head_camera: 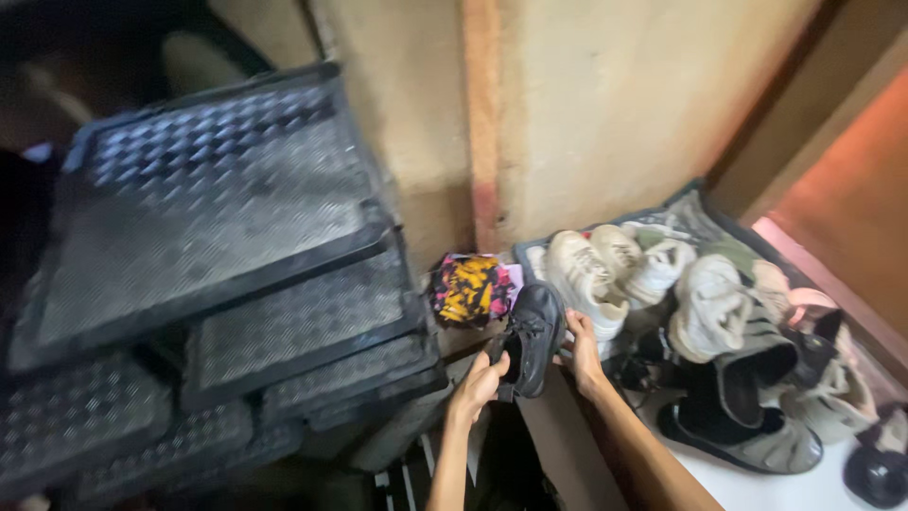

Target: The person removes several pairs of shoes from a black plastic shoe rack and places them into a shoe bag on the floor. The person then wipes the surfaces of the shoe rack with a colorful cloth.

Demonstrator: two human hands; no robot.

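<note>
Both hands on one black shoe (pixel 532 336), held up in the air in front of the wall corner, toe end up and slightly right, heel end down toward the person.

Left hand (pixel 480 381) is closed around the shoe's lower heel end – fingers curled over the edge, thumb side toward the opening. Right hand (pixel 582 352) is pressed against the shoe's right side, fingers wrapped on the upper; how far round they go is hidden behind the shoe. So the shoe sits between the two hands, left below-left, right beside it.

Around it:
- Just behind the shoe's top, a black pouch with yellow and pink pattern (pixel 470 290), lying by the wall.
- To the right, a pile of pale sneakers (pixel 586 274) on a dark mat (pixel 695 210), close to the right hand – the nearest sneaker almost touches the shoe.
- Further right, dark-and-grey high-tops (pixel 747 416) on a white floor.
- Left side: stack of black plastic trays (pixel 208 208) with diamond-pattern surfaces, tilted, well apart from the hands.

Picture is motion-blurred, fine detail on the laces not readable.
</note>
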